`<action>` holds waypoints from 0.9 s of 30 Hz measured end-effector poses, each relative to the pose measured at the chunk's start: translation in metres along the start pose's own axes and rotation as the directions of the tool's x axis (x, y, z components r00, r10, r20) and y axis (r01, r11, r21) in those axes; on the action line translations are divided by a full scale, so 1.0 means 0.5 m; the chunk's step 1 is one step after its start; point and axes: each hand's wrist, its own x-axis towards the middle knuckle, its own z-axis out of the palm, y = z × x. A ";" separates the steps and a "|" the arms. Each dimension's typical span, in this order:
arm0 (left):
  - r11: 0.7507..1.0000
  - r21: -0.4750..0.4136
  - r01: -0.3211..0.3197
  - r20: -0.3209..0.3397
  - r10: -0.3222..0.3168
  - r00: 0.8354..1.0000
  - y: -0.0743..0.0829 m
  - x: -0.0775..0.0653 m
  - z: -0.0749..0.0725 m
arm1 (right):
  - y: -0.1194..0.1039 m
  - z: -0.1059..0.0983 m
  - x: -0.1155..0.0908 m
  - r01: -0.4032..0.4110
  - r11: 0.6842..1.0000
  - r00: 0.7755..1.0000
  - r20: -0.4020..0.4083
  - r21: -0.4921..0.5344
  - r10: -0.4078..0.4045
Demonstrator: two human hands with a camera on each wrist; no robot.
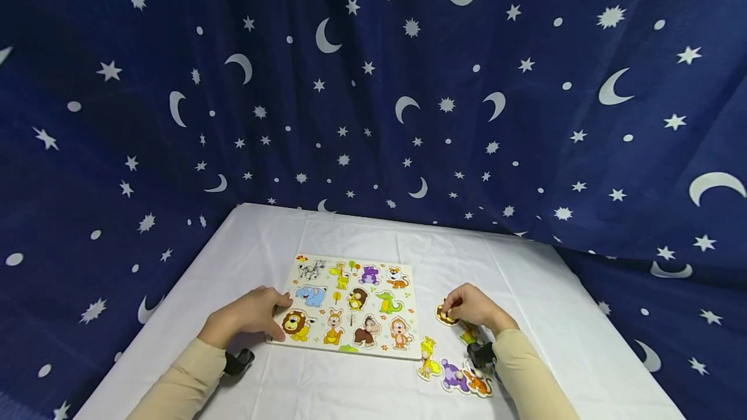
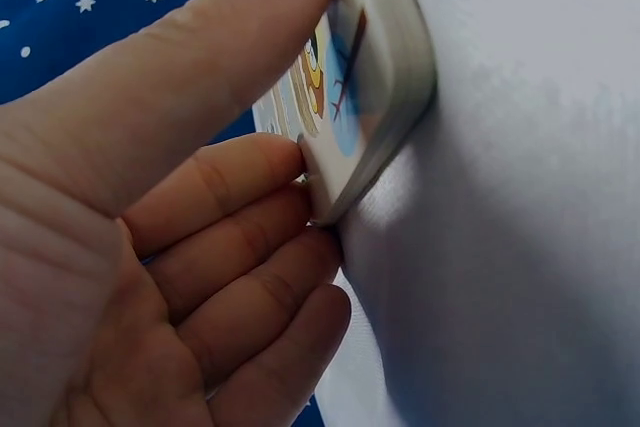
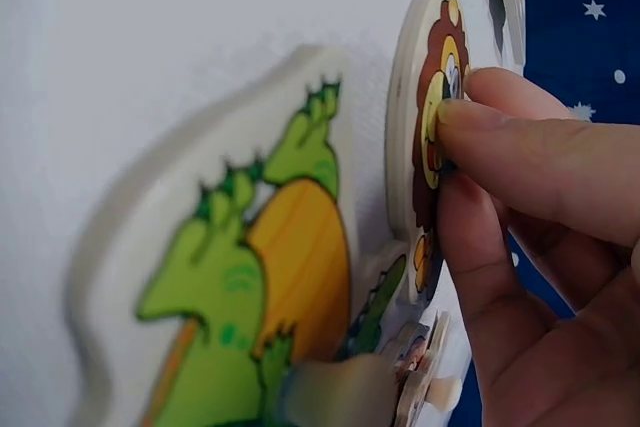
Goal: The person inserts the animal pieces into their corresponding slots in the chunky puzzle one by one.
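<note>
A wooden puzzle board (image 1: 318, 310) printed with animals lies on the white-covered table. My left hand (image 1: 257, 312) grips its near left corner. In the left wrist view, the thumb lies on the printed face and the fingers touch the board's side. Right of the board, my right hand (image 1: 471, 305) pinches a brown-and-yellow lion puzzle piece (image 1: 446, 317) at its middle between thumb and fingertips. In the right wrist view, a green crocodile piece (image 3: 300, 237) lies close by. Whether the lion piece is off the cloth, I cannot tell.
Nearer me lie a giraffe piece (image 1: 428, 360), a purple hippo piece (image 1: 452, 376) and a tiger piece (image 1: 480, 384). The right forearm partly hides other pieces. A dark blue curtain (image 1: 373, 83) with moons and stars hangs around the table.
</note>
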 end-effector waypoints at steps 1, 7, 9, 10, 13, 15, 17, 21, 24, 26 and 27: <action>1.000 0.001 -0.004 -0.001 0.004 1.000 -0.001 0.000 0.000 | -0.001 0.001 -0.001 -0.006 1.000 1.000 -0.008 0.001 0.006; 1.000 -0.004 -0.003 0.000 0.003 1.000 -0.006 0.000 0.004 | -0.007 0.009 -0.006 -0.033 0.999 0.999 -0.031 0.029 0.034; 1.000 -0.009 0.000 0.000 0.000 1.000 -0.007 -0.001 0.005 | -0.009 0.010 -0.006 -0.026 0.999 0.999 -0.034 0.022 0.026; 1.000 -0.008 0.002 0.000 -0.002 1.000 -0.007 0.000 0.005 | -0.010 0.011 -0.006 -0.024 1.000 0.999 -0.036 0.020 0.025; 1.000 -0.008 0.001 -0.001 -0.001 1.000 -0.008 0.001 0.005 | -0.011 0.013 -0.005 -0.028 0.999 0.999 -0.044 0.018 0.029; 1.000 -0.008 0.002 -0.002 -0.002 1.000 -0.008 0.001 0.005 | -0.012 0.015 -0.005 -0.032 0.999 0.998 -0.050 0.018 0.033; 1.000 -0.010 0.003 -0.002 -0.003 1.000 -0.007 0.001 0.006 | -0.014 0.016 -0.005 -0.036 0.999 0.998 -0.055 0.020 0.037; 1.000 -0.009 0.008 0.000 -0.008 1.000 -0.007 -0.001 0.006 | -0.017 0.017 -0.005 -0.034 0.999 0.997 -0.067 0.014 0.035; 1.000 -0.009 0.007 -0.001 -0.008 1.000 -0.007 -0.002 0.005 | -0.022 0.017 -0.005 -0.024 1.000 0.997 -0.073 0.015 0.025; 1.000 -0.009 0.004 -0.003 -0.004 1.000 -0.006 -0.001 0.004 | -0.025 0.017 -0.005 -0.022 1.000 0.997 -0.077 0.013 0.023; 1.000 -0.009 0.002 -0.004 -0.002 1.000 -0.006 -0.001 0.004 | -0.027 0.018 -0.005 -0.021 1.000 0.996 -0.081 0.012 0.022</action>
